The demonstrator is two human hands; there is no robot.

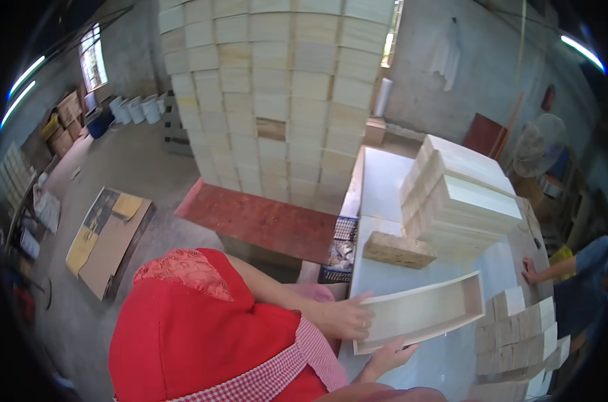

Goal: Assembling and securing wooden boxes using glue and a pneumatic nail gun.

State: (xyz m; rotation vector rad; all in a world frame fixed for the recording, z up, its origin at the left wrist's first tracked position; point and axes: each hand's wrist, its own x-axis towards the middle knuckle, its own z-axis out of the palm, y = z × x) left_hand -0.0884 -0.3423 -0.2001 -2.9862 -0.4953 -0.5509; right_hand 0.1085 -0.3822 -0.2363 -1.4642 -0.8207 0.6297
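A long, shallow, pale wooden box (424, 308) with its open side up is tilted over the white tabletop (384, 181). My left hand (347, 318), with a ring on one finger, grips its left end, the fingertips curled over the rim. Lower down, my right hand (389, 357) holds the near long side close to the same end. A small dark spot shows at the right hand's fingertips, too small to make out. Just beyond the box lies a rough chipboard block (399, 249).
Stacked pale wooden pieces (461, 194) stand at the table's back; more stacks (518, 328) are at the right, near another person's hand (533, 271). A tall wall of wooden blocks (270, 87) rises behind a red board (263, 221). Flat cardboard (109, 241) lies on the floor.
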